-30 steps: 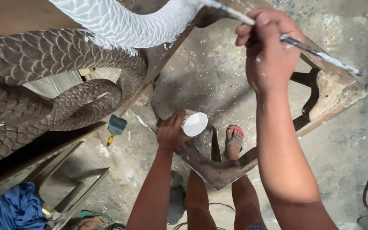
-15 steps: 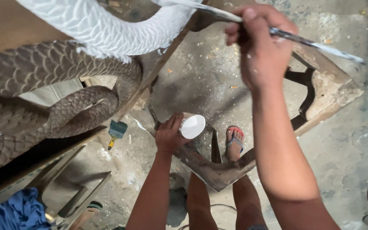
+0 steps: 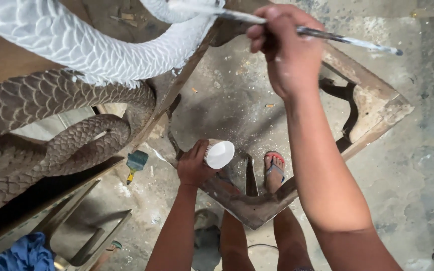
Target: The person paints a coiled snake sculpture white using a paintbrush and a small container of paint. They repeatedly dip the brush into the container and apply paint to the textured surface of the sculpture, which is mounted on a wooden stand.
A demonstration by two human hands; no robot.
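Our view has slid right; our right hand [image 3: 290,55] pinches the paintbrush [image 3: 327,37], bristles left of it on the white-painted scales [image 3: 91,47]; our left hand [image 3: 194,165] clasps the paint cup [image 3: 219,154] level below.

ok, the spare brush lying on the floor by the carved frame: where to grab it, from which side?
Take the spare brush by its yellow handle, the lower end pointing down-left. The wide teal head lies toward the scaled carving, so coming from above on the open-floor side likely keeps fingers off the bristles. Both hands are busy: left hand holds the white cup, right hand the long paintbrush.
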